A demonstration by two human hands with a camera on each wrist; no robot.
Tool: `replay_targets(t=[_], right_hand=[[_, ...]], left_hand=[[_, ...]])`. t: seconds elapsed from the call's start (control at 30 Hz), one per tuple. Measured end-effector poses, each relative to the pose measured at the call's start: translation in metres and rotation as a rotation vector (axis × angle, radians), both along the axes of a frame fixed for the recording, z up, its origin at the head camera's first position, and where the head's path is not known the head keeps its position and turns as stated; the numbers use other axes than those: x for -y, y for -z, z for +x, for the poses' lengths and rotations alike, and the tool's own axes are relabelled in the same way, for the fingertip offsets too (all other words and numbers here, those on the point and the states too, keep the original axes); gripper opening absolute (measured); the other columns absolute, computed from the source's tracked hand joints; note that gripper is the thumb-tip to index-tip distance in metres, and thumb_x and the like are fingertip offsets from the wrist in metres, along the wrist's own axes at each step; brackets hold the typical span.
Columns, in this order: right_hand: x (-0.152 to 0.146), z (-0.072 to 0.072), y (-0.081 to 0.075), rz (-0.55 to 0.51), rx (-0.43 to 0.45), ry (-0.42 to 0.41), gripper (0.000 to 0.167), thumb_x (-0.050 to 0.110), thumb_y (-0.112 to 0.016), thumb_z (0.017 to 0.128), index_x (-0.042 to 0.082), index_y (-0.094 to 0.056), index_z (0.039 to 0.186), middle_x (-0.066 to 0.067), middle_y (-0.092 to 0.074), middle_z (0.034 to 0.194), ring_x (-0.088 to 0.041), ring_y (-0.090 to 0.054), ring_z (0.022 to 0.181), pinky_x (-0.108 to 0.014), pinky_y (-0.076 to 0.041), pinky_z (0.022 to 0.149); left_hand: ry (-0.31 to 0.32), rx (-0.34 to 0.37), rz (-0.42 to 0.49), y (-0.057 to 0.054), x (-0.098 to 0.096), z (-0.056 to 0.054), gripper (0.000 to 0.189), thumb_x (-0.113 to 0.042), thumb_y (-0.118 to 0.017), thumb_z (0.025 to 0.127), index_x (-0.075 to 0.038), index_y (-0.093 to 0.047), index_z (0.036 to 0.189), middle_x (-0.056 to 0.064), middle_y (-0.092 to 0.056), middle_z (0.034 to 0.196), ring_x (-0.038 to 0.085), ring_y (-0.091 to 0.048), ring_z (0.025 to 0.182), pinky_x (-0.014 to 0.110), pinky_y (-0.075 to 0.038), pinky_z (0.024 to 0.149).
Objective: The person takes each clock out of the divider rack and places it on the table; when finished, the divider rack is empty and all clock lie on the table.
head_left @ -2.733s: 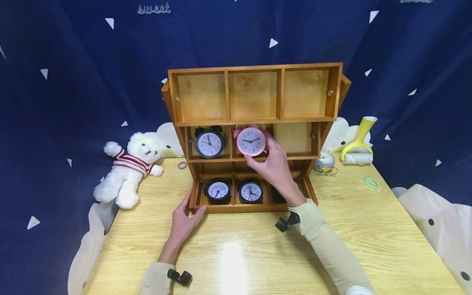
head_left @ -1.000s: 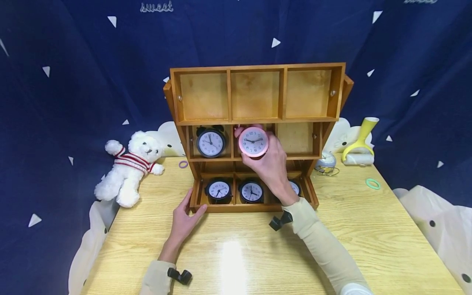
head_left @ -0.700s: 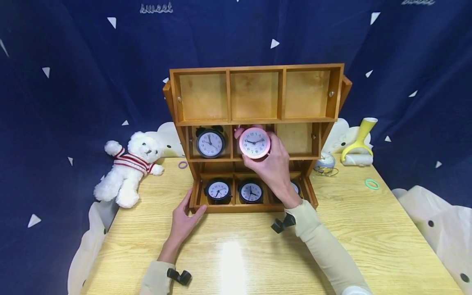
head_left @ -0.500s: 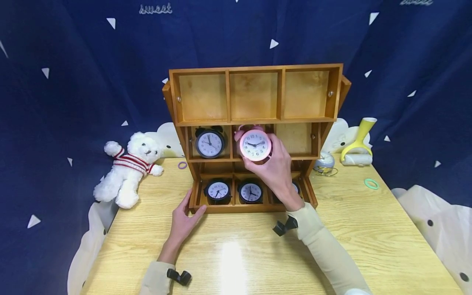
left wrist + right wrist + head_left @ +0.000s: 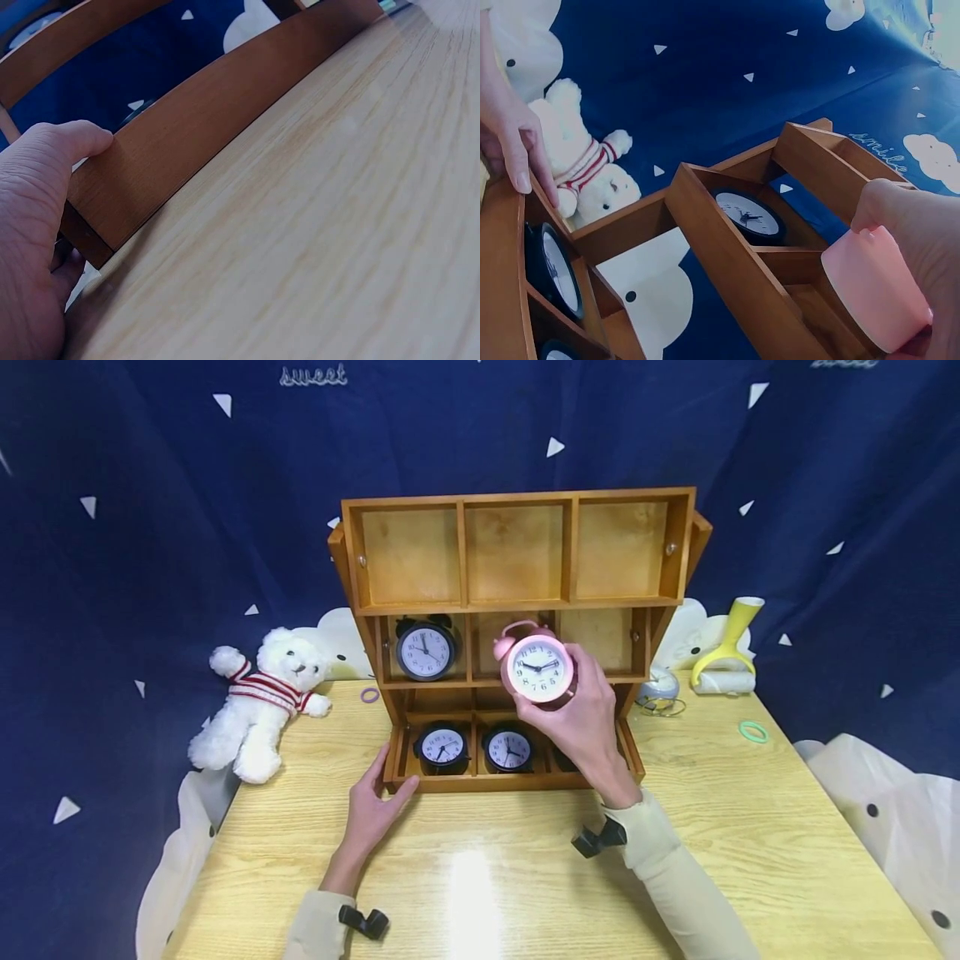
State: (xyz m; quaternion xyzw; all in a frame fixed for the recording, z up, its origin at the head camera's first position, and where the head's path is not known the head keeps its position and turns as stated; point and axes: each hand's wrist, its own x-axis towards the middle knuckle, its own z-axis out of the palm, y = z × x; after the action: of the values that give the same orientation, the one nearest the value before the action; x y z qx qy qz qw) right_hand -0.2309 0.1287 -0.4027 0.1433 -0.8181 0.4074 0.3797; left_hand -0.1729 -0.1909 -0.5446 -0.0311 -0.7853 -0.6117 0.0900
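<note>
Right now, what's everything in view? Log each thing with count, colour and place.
Held alarm clock: one, pink, before middle tier
Standing alarm clocks: three clearly seen, black, middle tier left, bottom tier left and centre
Hidden thing: one, dark, bottom tier right, mostly covered
Shelf: one, brown, on table
Teddy bear: one, white, left of shelf
Small ring: one, purple, left of shelf
Larger ring: one, green, far right
Round object: one, greyish, right of shelf
Roller: one, yellow and white, right
Table: one, light wood, below
Curtain: one, navy, behind
Sleeves: two, beige, forearms
Left hand: one, bare, shelf's lower left corner
Right hand: one, bare, fingers round pink clock
</note>
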Motion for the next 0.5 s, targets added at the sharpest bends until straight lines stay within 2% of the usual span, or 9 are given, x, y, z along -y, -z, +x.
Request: replay_targets(t=[0.17, 0.4, 0.5], right_hand=[[-0.009, 0.005, 0.001, -0.006, -0.014, 0.021, 0.083, 0.038, -0.094, 0.064, 0.000, -0.060, 0.130, -0.015, -0.068, 0.116, -0.029, -0.066, 0.105, -0.049, -0.059, 0.085], [-0.028, 0.015, 0.002, -0.016, -0.005, 0.048, 0.083, 0.036, -0.095, 0.062, 0.001, -0.062, 0.130, -0.014, -0.068, 0.115, -0.027, -0.065, 0.105, -0.043, -0.055, 0.084], [-0.038, 0.020, 0.004, -0.019, 0.007, 0.060, 0.084, 0.034, -0.096, 0.061, 0.001, -0.061, 0.131, -0.015, -0.069, 0.116, -0.027, -0.065, 0.105, -0.038, -0.053, 0.085]], left_hand=[[-0.005, 0.001, -0.009, 0.000, 0.001, 0.001, 0.081, -0.012, -0.081, 0.093, 0.006, -0.037, 0.158, 0.025, -0.038, 0.161, 0.039, -0.043, 0.146, 0.039, -0.039, 0.117], [-0.022, 0.004, 0.004, 0.029, 0.005, -0.011, 0.084, -0.015, -0.082, 0.093, -0.002, -0.035, 0.161, 0.020, -0.034, 0.165, 0.037, -0.037, 0.151, 0.039, -0.034, 0.121], [-0.023, -0.013, 0.003, 0.037, 0.007, -0.014, 0.084, -0.019, -0.082, 0.092, -0.007, -0.037, 0.162, 0.016, -0.035, 0.166, 0.034, -0.036, 0.152, 0.037, -0.034, 0.121]])
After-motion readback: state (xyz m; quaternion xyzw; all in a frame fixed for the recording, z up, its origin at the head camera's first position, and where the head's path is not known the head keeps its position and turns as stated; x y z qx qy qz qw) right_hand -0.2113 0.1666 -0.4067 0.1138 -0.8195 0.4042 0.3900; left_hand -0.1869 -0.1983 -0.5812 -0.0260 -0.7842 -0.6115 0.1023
